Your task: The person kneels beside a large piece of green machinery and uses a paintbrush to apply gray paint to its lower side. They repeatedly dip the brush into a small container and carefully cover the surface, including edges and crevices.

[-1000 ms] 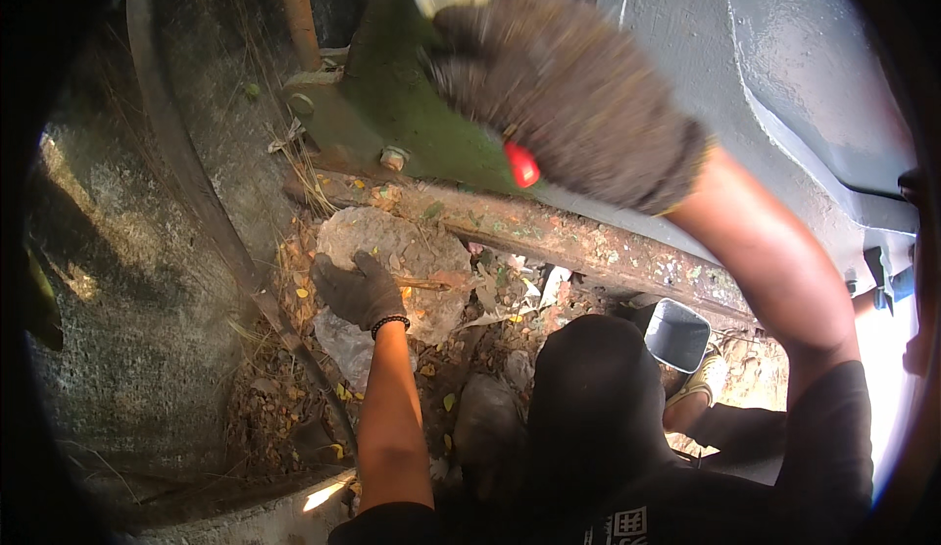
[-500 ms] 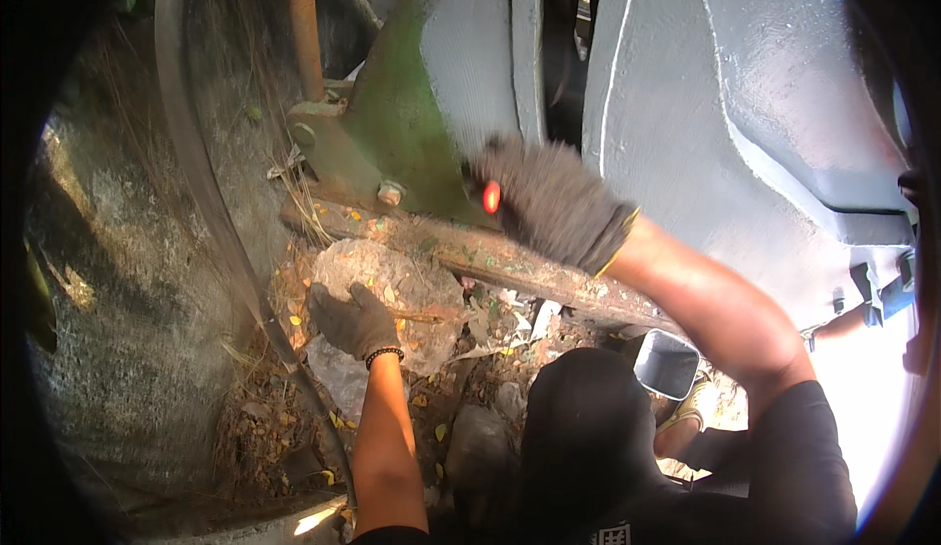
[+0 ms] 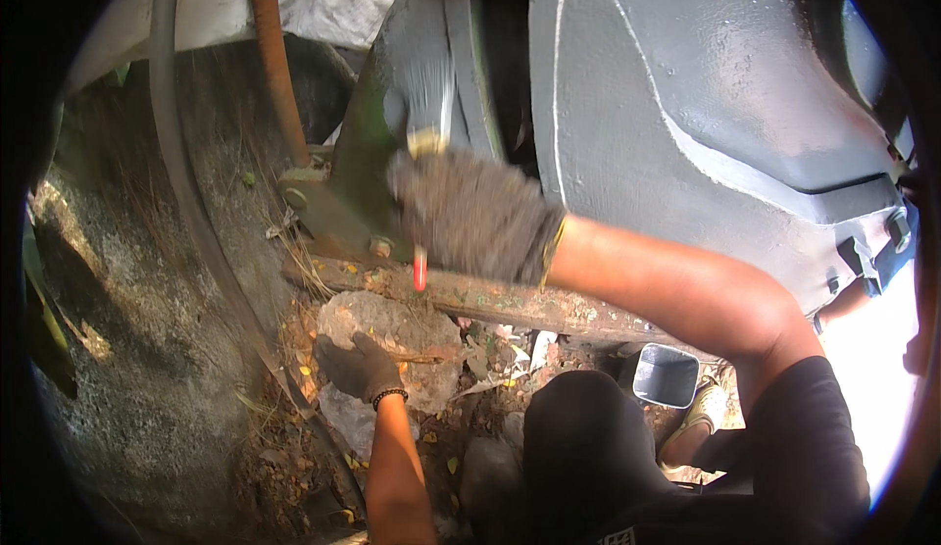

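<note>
two gloved hands are seen, both placed relative to the rusty steel beam [image 3: 510,300] that runs across the middle of the view. the right hand [image 3: 475,214] is raised just above the beam, in front of the green bracket [image 3: 358,177]; its fingers are closed around a paintbrush [image 3: 427,143], whose red handle end [image 3: 420,271] shows below the glove, touching or just in front of the beam's upper edge. the bristles are blurred and lie against the grey machine body [image 3: 686,104] above the beam. the left hand [image 3: 355,367] is set below the beam, its fingers spread flat and pressed on a large stone [image 3: 392,334] lying on the ground; nothing is clamped in them. dry leaves and litter are scattered around the stone. a small grey container [image 3: 667,375] stands below the beam's right part, near a shoe [image 3: 704,410]. a rusty pipe [image 3: 274,65] rises above the beam's left end.
</note>
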The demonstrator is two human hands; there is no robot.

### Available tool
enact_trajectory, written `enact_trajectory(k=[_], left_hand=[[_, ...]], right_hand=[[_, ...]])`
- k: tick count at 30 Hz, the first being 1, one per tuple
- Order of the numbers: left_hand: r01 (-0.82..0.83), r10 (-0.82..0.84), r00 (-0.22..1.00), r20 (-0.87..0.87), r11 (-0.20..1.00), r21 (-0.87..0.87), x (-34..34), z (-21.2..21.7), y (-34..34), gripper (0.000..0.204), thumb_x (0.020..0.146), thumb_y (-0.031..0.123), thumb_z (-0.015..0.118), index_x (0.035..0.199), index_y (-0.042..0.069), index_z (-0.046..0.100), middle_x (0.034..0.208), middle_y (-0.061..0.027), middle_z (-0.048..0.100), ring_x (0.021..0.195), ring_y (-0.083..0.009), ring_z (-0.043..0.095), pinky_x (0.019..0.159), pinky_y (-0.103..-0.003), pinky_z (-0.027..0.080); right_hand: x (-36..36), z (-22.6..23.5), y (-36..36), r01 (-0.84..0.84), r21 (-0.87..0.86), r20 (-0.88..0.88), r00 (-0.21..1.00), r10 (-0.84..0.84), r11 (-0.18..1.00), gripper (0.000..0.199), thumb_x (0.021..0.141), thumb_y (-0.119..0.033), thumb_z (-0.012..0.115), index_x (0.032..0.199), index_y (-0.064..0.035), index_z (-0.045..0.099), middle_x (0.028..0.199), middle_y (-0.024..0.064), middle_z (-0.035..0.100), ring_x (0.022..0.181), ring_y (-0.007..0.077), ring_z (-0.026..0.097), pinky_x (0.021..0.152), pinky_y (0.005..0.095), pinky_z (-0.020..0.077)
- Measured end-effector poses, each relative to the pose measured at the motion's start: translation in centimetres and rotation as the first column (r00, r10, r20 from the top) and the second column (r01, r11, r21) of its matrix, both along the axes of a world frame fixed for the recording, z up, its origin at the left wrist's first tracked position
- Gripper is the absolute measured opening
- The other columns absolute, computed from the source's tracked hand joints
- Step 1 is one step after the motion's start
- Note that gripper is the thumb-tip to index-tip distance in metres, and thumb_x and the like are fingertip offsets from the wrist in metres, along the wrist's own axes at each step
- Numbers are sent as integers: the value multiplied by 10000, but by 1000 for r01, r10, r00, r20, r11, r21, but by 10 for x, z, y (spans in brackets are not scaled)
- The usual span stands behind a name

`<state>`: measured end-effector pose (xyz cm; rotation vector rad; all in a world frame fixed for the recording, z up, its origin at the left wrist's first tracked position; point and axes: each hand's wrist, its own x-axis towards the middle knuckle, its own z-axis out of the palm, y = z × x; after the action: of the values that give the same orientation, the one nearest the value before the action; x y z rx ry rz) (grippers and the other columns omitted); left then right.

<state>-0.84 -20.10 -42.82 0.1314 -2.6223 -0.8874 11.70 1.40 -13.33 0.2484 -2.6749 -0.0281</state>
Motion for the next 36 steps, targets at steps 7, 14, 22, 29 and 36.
enact_trajectory(k=[7,14,22,29,36], left_hand=[[-61,61,998,-4,998,-15,1,4,-9,651,1033,329,616,1567,3,434,1633,-216,424,1523,-378,403,1237,-509,377],[-40,39,999,-35,999,-20,6,7,1,665,1037,351,586,1576,-5,426,1626,-226,438,1523,-371,404,1238,-498,375],[-40,40,999,-24,999,2,9,11,-2,685,1036,379,566,1586,0,414,1652,-233,394,1535,-381,382,1245,-509,360],[-18,18,1000,9,1000,4,11,15,3,696,1028,373,569,1585,-12,411,1651,-245,389,1531,-413,376,1248,-528,348],[0,1,999,-32,999,39,1,6,-6,698,1010,360,587,1563,-34,427,1638,-272,394,1526,-432,372,1237,-542,349]], right_hand=[[21,42,-20,-96,-263,-59,995,83,960,258,987,-279,649,1130,-72,710,1157,131,653,984,314,704,767,442,590],[11,62,0,-75,-67,-54,996,71,995,277,988,-287,666,1188,-97,693,1201,115,686,983,320,728,756,448,607],[6,86,2,-35,21,-243,969,39,999,293,955,-251,692,1182,-66,677,1075,153,693,967,327,735,806,441,614],[3,88,2,-91,220,-400,900,175,971,294,875,-165,719,1149,-66,682,1108,150,665,1035,308,720,804,416,622],[3,80,0,-75,142,-468,873,133,987,288,911,-146,683,1186,-66,710,1159,179,672,983,356,707,789,461,605]])
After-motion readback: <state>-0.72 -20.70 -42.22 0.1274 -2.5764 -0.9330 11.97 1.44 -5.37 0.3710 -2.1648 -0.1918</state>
